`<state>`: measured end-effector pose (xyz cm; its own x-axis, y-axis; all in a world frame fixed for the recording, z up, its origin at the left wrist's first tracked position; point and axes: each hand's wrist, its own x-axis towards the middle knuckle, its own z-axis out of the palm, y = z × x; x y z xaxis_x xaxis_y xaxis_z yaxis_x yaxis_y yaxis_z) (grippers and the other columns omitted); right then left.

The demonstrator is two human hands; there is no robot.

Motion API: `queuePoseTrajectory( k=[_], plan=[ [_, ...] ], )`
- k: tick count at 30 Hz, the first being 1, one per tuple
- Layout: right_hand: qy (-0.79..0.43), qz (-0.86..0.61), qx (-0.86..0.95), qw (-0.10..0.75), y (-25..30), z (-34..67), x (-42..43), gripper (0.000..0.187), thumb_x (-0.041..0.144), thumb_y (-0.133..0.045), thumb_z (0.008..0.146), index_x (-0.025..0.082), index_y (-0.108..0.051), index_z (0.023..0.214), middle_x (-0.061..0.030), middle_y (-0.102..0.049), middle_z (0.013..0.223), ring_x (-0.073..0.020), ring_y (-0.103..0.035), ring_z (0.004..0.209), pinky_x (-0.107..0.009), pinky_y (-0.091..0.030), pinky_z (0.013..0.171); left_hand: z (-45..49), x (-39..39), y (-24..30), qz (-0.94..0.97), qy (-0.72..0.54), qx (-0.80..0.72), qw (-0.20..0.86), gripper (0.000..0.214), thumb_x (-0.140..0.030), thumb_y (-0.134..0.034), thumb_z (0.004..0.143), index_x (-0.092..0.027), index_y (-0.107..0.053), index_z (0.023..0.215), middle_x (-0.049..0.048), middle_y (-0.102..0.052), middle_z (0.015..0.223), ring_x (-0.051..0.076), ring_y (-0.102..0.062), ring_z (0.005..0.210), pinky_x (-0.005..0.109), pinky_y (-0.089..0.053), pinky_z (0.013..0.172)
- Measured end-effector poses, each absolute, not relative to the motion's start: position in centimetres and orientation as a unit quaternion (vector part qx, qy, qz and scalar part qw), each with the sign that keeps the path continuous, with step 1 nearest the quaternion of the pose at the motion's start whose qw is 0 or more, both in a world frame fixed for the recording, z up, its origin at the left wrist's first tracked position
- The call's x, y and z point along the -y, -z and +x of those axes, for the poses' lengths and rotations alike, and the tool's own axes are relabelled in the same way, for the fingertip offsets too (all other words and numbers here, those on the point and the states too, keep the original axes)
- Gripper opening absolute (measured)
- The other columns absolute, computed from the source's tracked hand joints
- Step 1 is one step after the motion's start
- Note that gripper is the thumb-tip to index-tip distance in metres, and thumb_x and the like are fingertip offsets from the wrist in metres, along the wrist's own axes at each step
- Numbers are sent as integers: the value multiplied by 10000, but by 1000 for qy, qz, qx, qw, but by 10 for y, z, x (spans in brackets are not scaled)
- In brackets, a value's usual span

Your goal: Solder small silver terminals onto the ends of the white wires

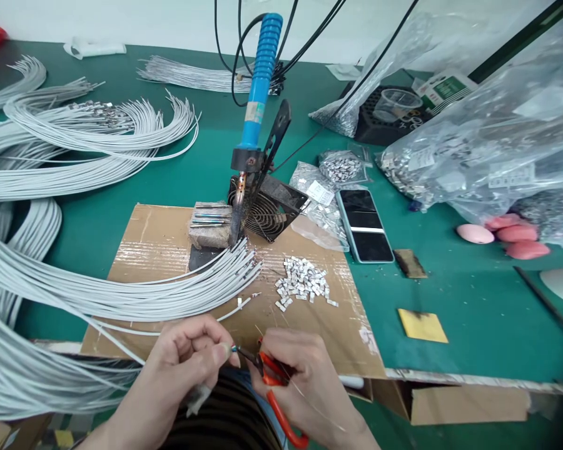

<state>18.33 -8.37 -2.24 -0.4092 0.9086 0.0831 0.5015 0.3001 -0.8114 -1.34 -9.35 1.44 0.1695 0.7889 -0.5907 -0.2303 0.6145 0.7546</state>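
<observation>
My left hand [190, 356] pinches the end of a white cable [122, 347] between thumb and fingers; a small coloured tip sticks out of the pinch. Something pale and thin, which I cannot make out, hangs below these fingers. My right hand [304, 375] is closed around orange-handled scissors [281, 412]. Their dark blades point left and meet the cable tip or lie right beside it. A thin strand trails over my right hand. Just beyond, a thick bundle of white cables [169, 294] lies across the cardboard [136, 237], near a pile of small metal connectors [304, 281].
A blue-handled soldering iron [261, 81] stands clamped above a worn block [210, 225] and a black fan [272, 212]. Right of it lie a phone [366, 225], a yellow sponge [422, 325] and bags of parts [488, 150]. More cable bundles [75, 181] cover the left side.
</observation>
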Motion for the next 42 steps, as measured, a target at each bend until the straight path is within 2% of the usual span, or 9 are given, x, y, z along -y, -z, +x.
queuePoseTrajectory(
  k=[7, 15, 21, 25, 27, 29, 32, 38, 42],
  plan=[
    [-358, -445, 764, 301, 25, 181, 86, 413, 70, -564, 694, 246, -191, 667, 75, -287, 572, -85, -305, 498, -246, -198, 472, -18, 91, -9, 217, -322, -467, 795, 304, -425, -843, 788, -152, -739, 702, -88, -359, 497, 72, -164, 490, 234, -111, 483],
    [-334, -475, 735, 349, 34, 177, 92, 395, 70, -597, 685, 240, -242, 646, 66, -337, 574, -93, -330, 502, -252, -213, 486, -15, 94, -7, 283, -345, -530, 721, 387, -512, -862, 780, -149, -747, 714, -78, -376, 536, 87, -220, 529, 259, -123, 516],
    [-374, -523, 649, 407, 43, 151, 110, 421, 86, -588, 811, 236, -262, 591, 72, -312, 530, -73, -293, 448, -228, -206, 415, -6, 91, -11, 351, -374, -529, 677, 334, -459, -823, 830, -166, -721, 708, -78, -347, 555, 92, -207, 532, 266, -135, 500],
    [-352, -550, 588, 477, 40, 182, 91, 524, 239, -713, 845, 258, -292, 534, 95, -254, 479, -82, -219, 400, -248, -203, 358, -11, 96, -11, 380, -359, -531, 667, 317, -413, -837, 813, -157, -752, 647, -53, -417, 512, 84, -261, 500, 277, -145, 504],
    [-323, -572, 547, 519, 37, 207, 80, 579, 340, -657, 926, 279, -218, 552, 109, -149, 493, -91, -133, 401, -264, -169, 334, -17, 99, -7, 362, -360, -537, 672, 386, -487, -864, 783, -151, -762, 623, -70, -367, 475, 71, -231, 476, 271, -122, 501],
    [-303, -588, 524, 536, 36, 220, 77, 527, 297, -531, 1006, 276, -227, 576, 96, -190, 477, -103, -191, 376, -260, -204, 332, -22, 99, -3, 270, -373, -533, 710, 437, -569, -881, 749, -161, -753, 655, -103, -314, 477, 54, -163, 458, 253, -99, 486],
    [-302, -587, 572, 487, 38, 209, 85, 424, 155, -637, 924, 240, -406, 579, 68, -376, 495, -97, -325, 406, -247, -240, 377, -22, 94, -1, 199, -407, -510, 731, 443, -564, -925, 704, -161, -743, 695, -116, -327, 502, 43, -133, 470, 225, -107, 474],
    [-303, -511, 704, 390, 38, 167, 92, 408, 71, -639, 803, 209, -323, 585, 69, -363, 546, -75, -362, 479, -224, -257, 471, -16, 88, -7, 182, -421, -513, 726, 450, -553, -946, 683, -153, -740, 698, -117, -316, 501, 45, -137, 487, 202, -127, 476],
    [-276, -482, 742, 375, 37, 164, 87, 399, 82, -587, 830, 220, -279, 617, 72, -352, 539, -66, -355, 464, -213, -246, 466, -16, 88, -8, 183, -422, -515, 723, 457, -562, -951, 666, -155, -746, 698, -115, -330, 504, 44, -140, 485, 197, -136, 471]
  ],
)
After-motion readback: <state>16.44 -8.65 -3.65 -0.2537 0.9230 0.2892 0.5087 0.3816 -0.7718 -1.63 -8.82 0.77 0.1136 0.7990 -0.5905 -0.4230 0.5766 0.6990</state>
